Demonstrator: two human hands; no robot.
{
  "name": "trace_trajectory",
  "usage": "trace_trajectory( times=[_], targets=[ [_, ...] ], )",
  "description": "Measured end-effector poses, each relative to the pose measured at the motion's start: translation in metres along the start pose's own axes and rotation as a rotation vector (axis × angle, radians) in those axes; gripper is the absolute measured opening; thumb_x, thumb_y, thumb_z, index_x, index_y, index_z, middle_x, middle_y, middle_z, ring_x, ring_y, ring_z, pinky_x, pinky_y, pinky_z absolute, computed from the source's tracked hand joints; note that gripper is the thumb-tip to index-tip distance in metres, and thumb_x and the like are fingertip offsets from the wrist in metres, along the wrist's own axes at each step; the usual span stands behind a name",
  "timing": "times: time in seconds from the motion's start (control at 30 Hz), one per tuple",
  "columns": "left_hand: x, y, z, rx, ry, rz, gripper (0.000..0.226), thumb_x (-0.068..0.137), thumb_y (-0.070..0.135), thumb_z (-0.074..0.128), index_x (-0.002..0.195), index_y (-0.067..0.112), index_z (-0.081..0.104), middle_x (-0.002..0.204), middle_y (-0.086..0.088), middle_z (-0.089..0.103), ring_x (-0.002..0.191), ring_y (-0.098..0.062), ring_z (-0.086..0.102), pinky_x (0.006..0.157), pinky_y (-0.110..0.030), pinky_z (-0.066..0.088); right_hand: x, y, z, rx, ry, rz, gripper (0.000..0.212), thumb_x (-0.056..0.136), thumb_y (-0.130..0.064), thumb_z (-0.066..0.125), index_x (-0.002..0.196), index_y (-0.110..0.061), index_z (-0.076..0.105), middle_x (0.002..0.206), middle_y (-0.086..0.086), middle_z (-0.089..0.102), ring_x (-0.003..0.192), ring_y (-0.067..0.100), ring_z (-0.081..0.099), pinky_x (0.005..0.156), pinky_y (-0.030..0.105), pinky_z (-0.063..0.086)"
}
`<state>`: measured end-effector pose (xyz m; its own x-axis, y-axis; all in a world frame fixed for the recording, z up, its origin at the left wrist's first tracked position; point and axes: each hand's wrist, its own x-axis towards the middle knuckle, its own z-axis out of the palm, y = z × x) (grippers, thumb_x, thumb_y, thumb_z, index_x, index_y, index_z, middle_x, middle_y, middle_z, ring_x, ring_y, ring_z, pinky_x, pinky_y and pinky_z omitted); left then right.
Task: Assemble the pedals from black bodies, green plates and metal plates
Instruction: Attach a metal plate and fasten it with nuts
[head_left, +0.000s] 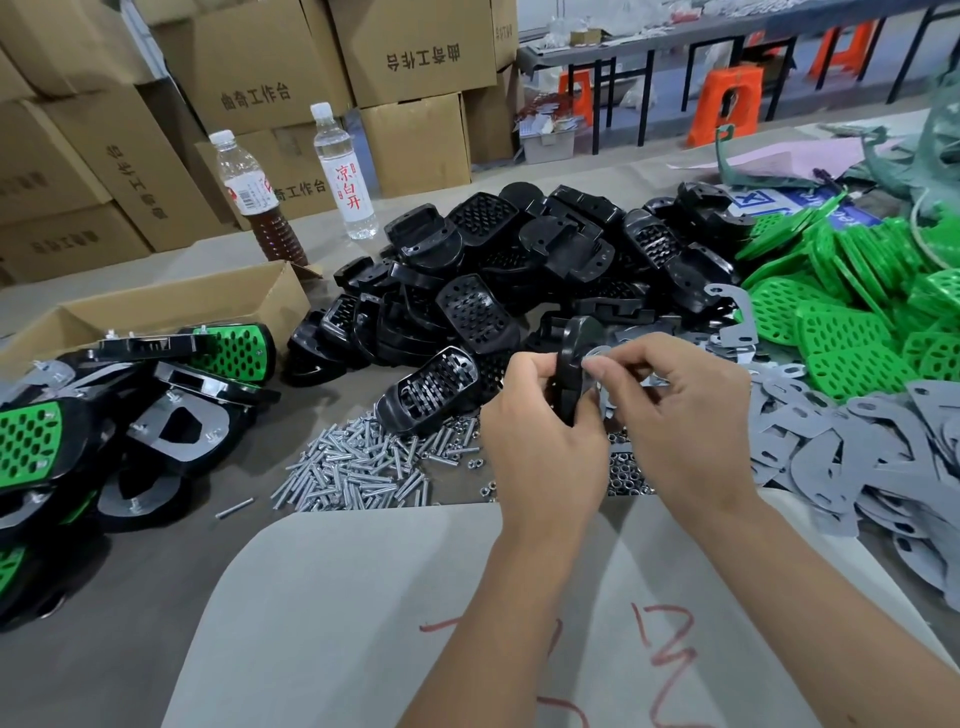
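Note:
My left hand (540, 415) grips a black pedal body (571, 358) held on edge above the table. My right hand (680, 410) pinches a grey metal plate (597, 358) against that body's right side. Behind the hands lies a heap of black bodies (519, 270). Green plates (852, 291) are piled at the right. Loose grey metal plates (893, 457) spread below them. Finished pedals (156, 395) with green inserts lie at the left. Silver bolts (358, 467) and small nuts (626, 473) lie in front of the hands.
An open cardboard box (171, 312) stands at the left. Behind it are two plastic bottles (343, 171), one holding brown liquid (260, 208). Stacked cartons (260, 78) fill the back. A pale sheet with red marks (415, 597) covers the near table.

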<state>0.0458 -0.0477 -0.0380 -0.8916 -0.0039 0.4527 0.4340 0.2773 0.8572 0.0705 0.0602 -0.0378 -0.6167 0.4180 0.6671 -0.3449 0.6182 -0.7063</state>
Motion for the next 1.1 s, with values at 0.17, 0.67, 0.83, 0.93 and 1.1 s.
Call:
trace_trajectory(
  times=[0.17, 0.67, 0.83, 0.93, 1.1],
  targets=[
    [-0.0024, 0.0019, 0.0043, -0.029, 0.017, -0.027, 0.018, 0.088, 0.019, 0.080, 0.098, 0.017, 0.065, 0.083, 0.011, 0.072, 0.082, -0.012, 0.071, 0.075, -0.041, 0.058, 0.0016, -0.0012, -0.0002, -0.039, 0.030, -0.040, 0.013, 0.095, -0.012, 0.074, 0.082, -0.011, 0.074, 0.076, -0.007, 0.069, 0.076, 0.006, 0.063, 0.070, 0.014, 0.045],
    [0.0022, -0.0017, 0.0048, -0.116, 0.044, -0.135, 0.022, 0.084, 0.013, 0.084, 0.096, 0.017, 0.066, 0.082, 0.008, 0.074, 0.076, -0.008, 0.073, 0.072, -0.040, 0.060, 0.0017, 0.0007, 0.0007, 0.477, -0.106, 0.248, 0.023, 0.089, 0.006, 0.074, 0.091, -0.017, 0.078, 0.079, 0.007, 0.075, 0.067, 0.020, 0.068, 0.056, 0.024, 0.056],
    [0.0019, -0.0018, 0.0053, -0.129, 0.033, -0.130, 0.020, 0.085, 0.014, 0.082, 0.095, 0.018, 0.066, 0.081, 0.008, 0.074, 0.077, -0.010, 0.074, 0.072, -0.042, 0.061, 0.0029, 0.0011, 0.0028, 0.485, -0.103, 0.247, 0.019, 0.090, -0.001, 0.074, 0.086, -0.019, 0.079, 0.072, 0.006, 0.073, 0.062, 0.017, 0.065, 0.055, 0.022, 0.054],
    [0.0018, -0.0012, 0.0048, -0.137, 0.039, -0.131, 0.020, 0.085, 0.015, 0.082, 0.095, 0.016, 0.066, 0.083, 0.006, 0.075, 0.078, -0.013, 0.074, 0.073, -0.044, 0.062, 0.0036, 0.0018, 0.0040, 0.468, -0.097, 0.249, 0.021, 0.092, -0.002, 0.073, 0.085, -0.021, 0.080, 0.072, 0.004, 0.073, 0.060, 0.015, 0.065, 0.055, 0.021, 0.054],
    [0.0021, -0.0019, 0.0049, -0.114, 0.056, -0.134, 0.020, 0.085, 0.014, 0.083, 0.095, 0.015, 0.066, 0.081, 0.008, 0.073, 0.076, -0.008, 0.072, 0.072, -0.039, 0.060, 0.0030, 0.0009, 0.0021, 0.384, -0.146, 0.186, 0.023, 0.093, 0.001, 0.071, 0.092, -0.021, 0.080, 0.078, 0.000, 0.075, 0.065, 0.016, 0.068, 0.060, 0.020, 0.055]
  ],
)
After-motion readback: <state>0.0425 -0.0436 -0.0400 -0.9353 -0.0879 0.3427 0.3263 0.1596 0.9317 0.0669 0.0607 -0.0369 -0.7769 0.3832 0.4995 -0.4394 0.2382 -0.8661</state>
